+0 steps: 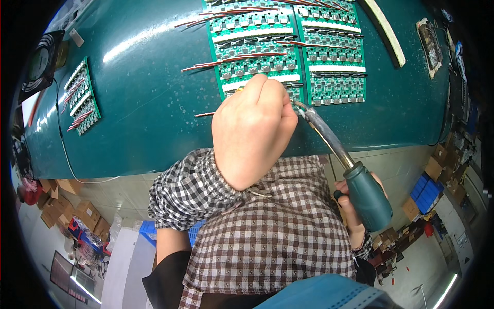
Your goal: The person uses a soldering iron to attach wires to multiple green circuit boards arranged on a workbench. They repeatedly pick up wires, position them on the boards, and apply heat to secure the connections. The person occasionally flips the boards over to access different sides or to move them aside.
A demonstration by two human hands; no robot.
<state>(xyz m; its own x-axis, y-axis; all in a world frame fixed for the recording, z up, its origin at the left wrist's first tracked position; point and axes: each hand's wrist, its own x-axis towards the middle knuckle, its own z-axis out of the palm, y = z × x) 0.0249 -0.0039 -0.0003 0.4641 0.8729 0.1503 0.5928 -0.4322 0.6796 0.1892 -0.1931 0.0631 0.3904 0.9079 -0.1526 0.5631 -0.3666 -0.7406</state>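
Observation:
My left hand (252,126) is closed in a pinch over the lower edge of the left green circuit board panel (257,67). Its fingertips are hidden, and so is whatever they hold. A red-and-black wire (205,114) pokes out to the left from beneath this hand. My right hand (352,206) grips the thick green handle of a soldering iron (366,195). The iron's metal shaft slants up and left, its tip beside my left fingers at the panel's lower right corner. More red and black wires (234,60) lie in rows across the panel.
A second circuit board panel (337,85) lies just right of the first. Farther left sit a smaller board (82,98) with wires and a black fan (43,64) with a cable. A pale curved strip (383,31) rests at the right of the green table (149,113).

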